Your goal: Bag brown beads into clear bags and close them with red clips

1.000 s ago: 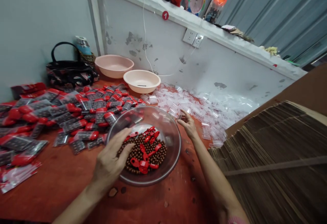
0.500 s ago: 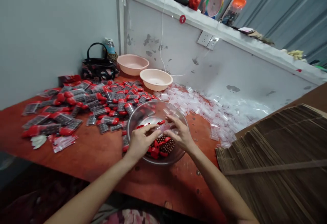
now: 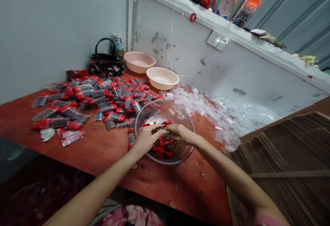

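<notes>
Both hands meet over a large clear bowl (image 3: 184, 116). My left hand (image 3: 145, 138) is closed, thumb and fingers pinched on a small clear plastic case (image 3: 168, 134). Facing it, my right hand (image 3: 182, 135) bends its fingers over the same case, which they mostly hide. Below them in the bowl lie small round brown beads (image 3: 172, 147) and red plastic caps (image 3: 160, 151). Left of the bowl spreads a heap of filled cases with red ends (image 3: 103, 97). Clear cases without red ends (image 3: 201, 102) are piled behind and right of it.
Pink (image 3: 139, 61) and cream (image 3: 162, 78) basins stand at the back, beside a black handbag (image 3: 107, 64). Stacked brown cardboard (image 3: 288, 157) borders the right side. A white scrap (image 3: 47, 134) and red-and-white packets (image 3: 70, 136) lie front left on the red table (image 3: 108, 152).
My right hand has come in closer to my left, its fingers now lower and folded over the clear case. The whole view has shifted slightly, with the scene moving right.
</notes>
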`<state>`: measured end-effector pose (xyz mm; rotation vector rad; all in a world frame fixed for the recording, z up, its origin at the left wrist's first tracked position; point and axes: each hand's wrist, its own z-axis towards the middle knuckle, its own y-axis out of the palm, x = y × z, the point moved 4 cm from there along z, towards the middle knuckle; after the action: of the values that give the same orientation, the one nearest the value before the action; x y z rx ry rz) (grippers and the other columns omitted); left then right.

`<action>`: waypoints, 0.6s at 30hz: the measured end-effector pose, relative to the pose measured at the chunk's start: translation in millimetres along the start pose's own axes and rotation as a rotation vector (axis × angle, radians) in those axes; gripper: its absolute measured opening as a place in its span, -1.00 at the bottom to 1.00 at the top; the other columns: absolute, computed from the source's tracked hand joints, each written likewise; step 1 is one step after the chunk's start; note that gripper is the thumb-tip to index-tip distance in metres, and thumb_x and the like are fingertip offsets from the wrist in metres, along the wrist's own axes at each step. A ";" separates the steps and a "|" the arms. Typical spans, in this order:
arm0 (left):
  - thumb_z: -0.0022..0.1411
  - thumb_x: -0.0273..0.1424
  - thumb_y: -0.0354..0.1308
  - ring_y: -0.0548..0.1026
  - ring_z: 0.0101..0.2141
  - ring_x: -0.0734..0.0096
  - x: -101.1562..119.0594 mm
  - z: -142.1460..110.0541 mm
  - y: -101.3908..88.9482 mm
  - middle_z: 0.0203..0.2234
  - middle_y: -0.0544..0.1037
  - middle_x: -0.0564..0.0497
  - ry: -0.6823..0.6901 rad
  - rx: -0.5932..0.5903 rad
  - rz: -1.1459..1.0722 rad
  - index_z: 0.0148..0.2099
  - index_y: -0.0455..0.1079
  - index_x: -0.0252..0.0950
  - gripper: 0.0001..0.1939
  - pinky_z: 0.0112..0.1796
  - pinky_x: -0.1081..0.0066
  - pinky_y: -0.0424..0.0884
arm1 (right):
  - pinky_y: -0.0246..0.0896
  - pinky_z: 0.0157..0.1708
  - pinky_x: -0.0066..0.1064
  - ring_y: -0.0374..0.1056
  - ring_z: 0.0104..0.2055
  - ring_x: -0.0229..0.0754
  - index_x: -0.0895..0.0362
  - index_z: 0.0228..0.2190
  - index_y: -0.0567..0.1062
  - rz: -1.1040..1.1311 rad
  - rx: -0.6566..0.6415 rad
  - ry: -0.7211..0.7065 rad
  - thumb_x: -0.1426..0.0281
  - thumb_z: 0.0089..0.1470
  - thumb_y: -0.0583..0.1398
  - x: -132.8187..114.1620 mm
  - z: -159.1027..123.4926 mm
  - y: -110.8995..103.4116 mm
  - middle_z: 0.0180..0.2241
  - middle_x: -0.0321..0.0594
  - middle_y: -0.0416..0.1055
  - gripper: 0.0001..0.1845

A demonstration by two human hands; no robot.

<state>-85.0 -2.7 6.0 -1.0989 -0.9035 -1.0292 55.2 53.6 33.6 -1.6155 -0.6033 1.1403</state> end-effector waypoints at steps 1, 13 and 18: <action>0.06 -0.24 0.11 0.49 -0.33 0.33 2.3 0.1 0.3 -0.34 0.56 -0.01 0.034 -0.001 0.029 -0.16 0.43 -0.24 -0.70 -0.28 0.36 0.38 | 0.17 -0.30 -0.45 0.32 -0.30 -0.23 0.17 -0.18 0.35 0.022 0.030 0.049 0.38 0.07 0.09 -0.8 0.9 2.0 -0.31 -0.17 0.40 -0.76; 0.10 -0.47 0.09 0.47 -0.39 0.45 13.0 1.6 0.9 -0.45 0.54 0.03 0.328 -0.009 0.133 -0.39 0.45 -0.28 -0.89 -0.30 0.47 0.36 | 0.15 -0.11 -0.38 0.26 -0.07 -0.19 0.10 0.06 0.17 0.348 -0.176 0.080 0.30 0.15 -0.03 -5.7 -5.8 -2.3 -0.07 -0.21 0.33 -0.57; 0.13 -0.44 0.06 0.43 -0.16 0.36 7.4 -7.3 -11.9 -0.20 0.50 -0.03 0.429 0.129 0.237 -0.17 0.40 -0.25 -0.80 -0.08 0.33 0.32 | 0.18 -0.29 -0.34 0.35 -0.27 -0.10 0.25 -0.11 0.35 -0.372 -0.185 0.303 0.49 0.01 0.09 36.2 -5.5 9.4 -0.20 0.02 0.36 -0.66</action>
<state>-93.8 -12.7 14.4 -0.8109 -0.4741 -0.9455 74.1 77.6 11.3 -1.7008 -0.7853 0.5675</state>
